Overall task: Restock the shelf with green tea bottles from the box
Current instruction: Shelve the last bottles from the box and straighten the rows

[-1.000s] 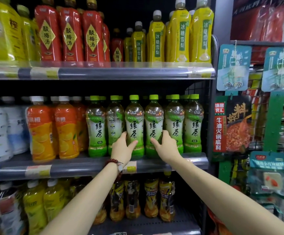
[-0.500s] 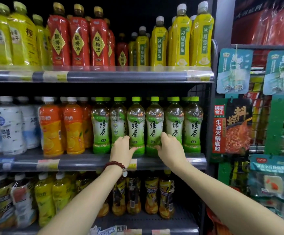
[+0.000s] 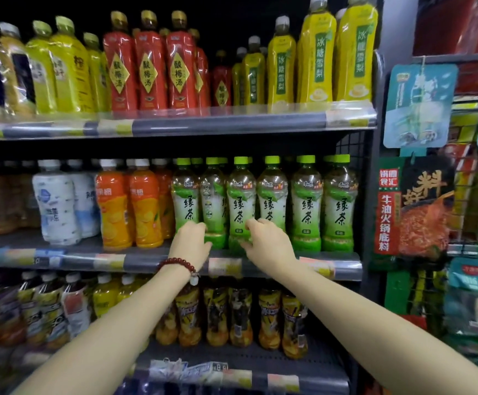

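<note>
Head view, near to far. Nearest, my two forearms reach up from the lower corners toward the middle shelf (image 3: pixel 146 259); a red bead bracelet (image 3: pixel 176 265) circles my left wrist. My left hand (image 3: pixel 190 243) rests at the base of the green tea bottles (image 3: pixel 272 205), its knuckles toward me and its fingers folded forward against the two leftmost front bottles; whether they close round either bottle I cannot tell. My right hand (image 3: pixel 269 242) lies just to the right of it, fingers curled onto the lower part of the third and fourth bottles, thumb low against the green base; a full grip is not shown.

Change: a second ago each hand lay on a bottle nearer the middle of the row, with a gap between them; both have since shifted one place to the left and sit closer together. I judge this as straightening the front row bottle by bottle, not loading a new one.

The green tea stands six across at the shelf's front edge, more caps behind, filling the right end up to the wire side panel (image 3: pixel 354 155). The orange drink bottles (image 3: pixel 129 208) stand just left. The box is out of view. The row looks full, so restocking seems close to finished.
</note>
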